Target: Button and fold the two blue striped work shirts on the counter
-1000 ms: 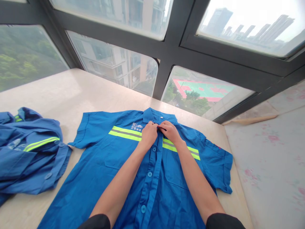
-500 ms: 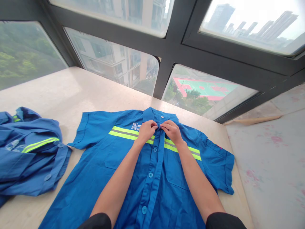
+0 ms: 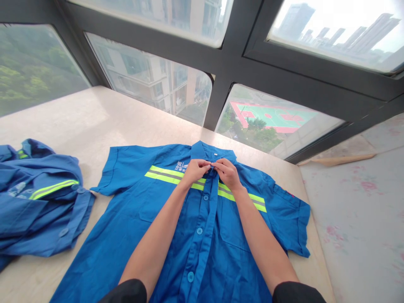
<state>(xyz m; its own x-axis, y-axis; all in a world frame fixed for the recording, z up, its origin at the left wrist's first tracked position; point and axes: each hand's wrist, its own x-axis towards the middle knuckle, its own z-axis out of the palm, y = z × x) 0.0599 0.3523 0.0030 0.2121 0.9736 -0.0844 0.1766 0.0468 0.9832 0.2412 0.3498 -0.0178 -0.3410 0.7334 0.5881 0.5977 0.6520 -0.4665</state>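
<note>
A blue short-sleeved work shirt (image 3: pixel 126 235) with a yellow-green reflective stripe lies spread out, front up, its collar toward the window. Just below the collar, my left hand (image 3: pixel 198 170) pinches the front edge of the shirt. My right hand (image 3: pixel 227 171) pinches the opposite edge, the fingertips of both hands nearly meeting. Whatever lies between the fingertips is too small to make out. Down the front below them, several blue buttons (image 3: pixel 199 231) show along the left edge, and the other edge lies loosely beside them.
A second blue work garment (image 3: pixel 41 206) lies crumpled on the pale stone sill (image 3: pixel 85 113) at the left. Dark window frames (image 3: pixel 233 71) rise behind the shirt. A wall with flowered paper (image 3: pixel 353 219) stands to the right.
Both hands stay at the collar; their fingertips have drawn slightly closer together. The shirt and the other garment lie as before, and the view has shifted a little.
</note>
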